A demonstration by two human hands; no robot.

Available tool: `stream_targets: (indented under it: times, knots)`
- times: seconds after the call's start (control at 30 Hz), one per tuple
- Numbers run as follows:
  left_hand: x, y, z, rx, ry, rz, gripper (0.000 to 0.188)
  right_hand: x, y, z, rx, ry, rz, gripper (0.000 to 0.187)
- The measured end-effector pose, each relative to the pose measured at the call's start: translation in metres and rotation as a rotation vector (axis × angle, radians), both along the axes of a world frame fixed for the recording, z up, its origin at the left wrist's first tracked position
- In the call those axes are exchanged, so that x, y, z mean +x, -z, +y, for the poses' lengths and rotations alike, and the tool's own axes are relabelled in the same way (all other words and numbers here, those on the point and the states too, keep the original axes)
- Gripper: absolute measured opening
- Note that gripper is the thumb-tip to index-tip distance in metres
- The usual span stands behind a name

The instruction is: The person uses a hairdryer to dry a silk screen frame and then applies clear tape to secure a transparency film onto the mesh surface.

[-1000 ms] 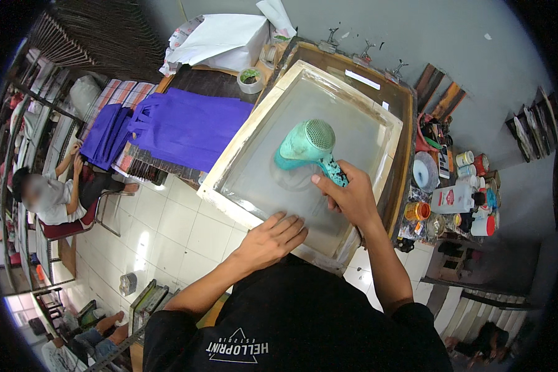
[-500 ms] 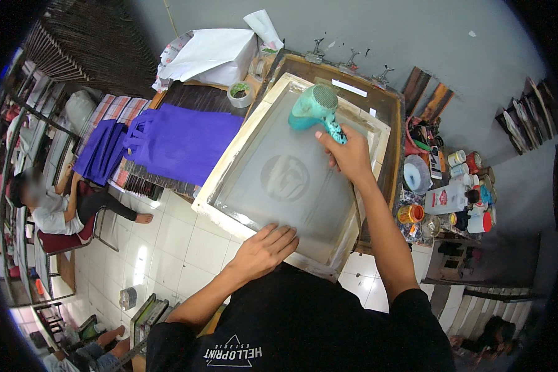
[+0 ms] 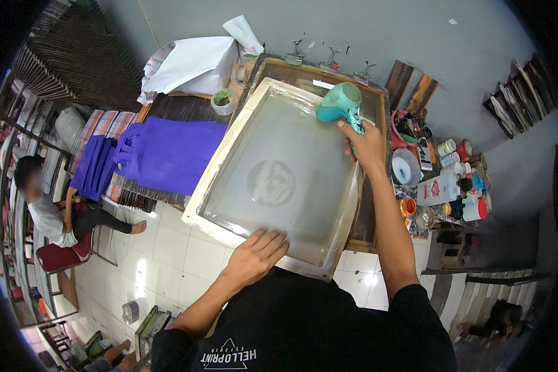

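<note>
A screen printing frame [image 3: 233,149] with a pale wooden rim lies tilted in front of me, its near edge against my black shirt. Its grey mesh [image 3: 316,192] bears a round emblem [image 3: 271,183]. My right hand [image 3: 367,147] is closed around the handle of a turquoise hair dryer [image 3: 340,103], held above the frame's far right part. The dryer's round, meshed back end faces up; its outlet is hard to make out. Over the near left rim lie the fingers of my left hand [image 3: 256,256], gripping it, with the thumb hidden.
Purple fabric bags [image 3: 167,152] lie on the table left of the frame, near a tape roll [image 3: 224,101] and white paper package [image 3: 195,65]. Paint jars and a white jug [image 3: 437,190] crowd the right side. A seated person [image 3: 49,211] is at far left.
The hair dryer has moved right and slightly farther away from the emblem, toward the frame's far right corner. My left hand stays on the near rim. The whole view has shifted slightly.
</note>
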State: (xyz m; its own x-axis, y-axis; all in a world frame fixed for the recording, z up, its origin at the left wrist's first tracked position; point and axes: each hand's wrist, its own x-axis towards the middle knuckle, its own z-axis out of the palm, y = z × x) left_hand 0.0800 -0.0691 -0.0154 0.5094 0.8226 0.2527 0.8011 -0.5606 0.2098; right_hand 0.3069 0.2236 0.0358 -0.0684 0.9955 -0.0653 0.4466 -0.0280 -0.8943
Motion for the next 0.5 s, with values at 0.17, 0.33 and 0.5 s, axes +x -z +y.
stream_targets:
  times: [0.17,0.33,0.5]
  knots:
    - [0.000,-0.003,0.000,-0.027,0.005,0.002,0.058,0.024,0.005,-0.010,0.015,0.044,0.007,0.038]
    - [0.002,-0.009,0.000,-0.036,0.005,-0.003,0.047,0.035,0.008,-0.014,0.015,0.053,0.052,0.041]
    - [0.002,-0.011,-0.001,-0.036,0.011,-0.021,0.047,0.023,0.009,-0.005,0.030,0.020,0.040,0.036]
